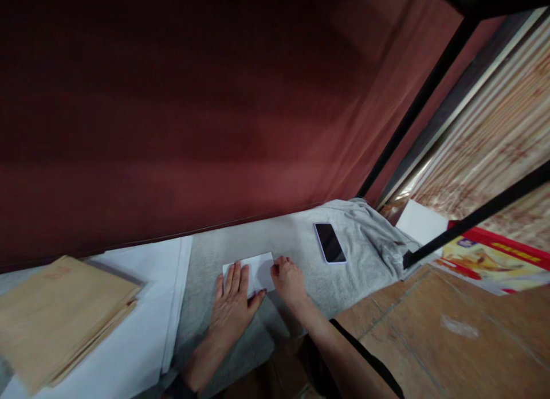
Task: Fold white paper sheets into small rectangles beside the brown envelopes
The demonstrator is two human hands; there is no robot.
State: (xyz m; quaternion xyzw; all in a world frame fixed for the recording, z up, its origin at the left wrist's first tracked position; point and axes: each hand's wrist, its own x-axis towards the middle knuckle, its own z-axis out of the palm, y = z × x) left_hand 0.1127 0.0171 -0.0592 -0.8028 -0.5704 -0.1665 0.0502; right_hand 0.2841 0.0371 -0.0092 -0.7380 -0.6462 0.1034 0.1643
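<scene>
The left hand, fingers slightly apart, lies flat on white paper, whose three-o'clock edge the right hand's curled fingers touch, grip unclear.

Soft, matt grey cloth wrinkles right of the smartphone, whose dark face looks smooth and glossy. Left of the phone lies smooth, matt white paper; farther left, matt brown paper envelopes top larger white sheets. Beyond it, the dark red panel has a dull sheen, perhaps painted.
</scene>
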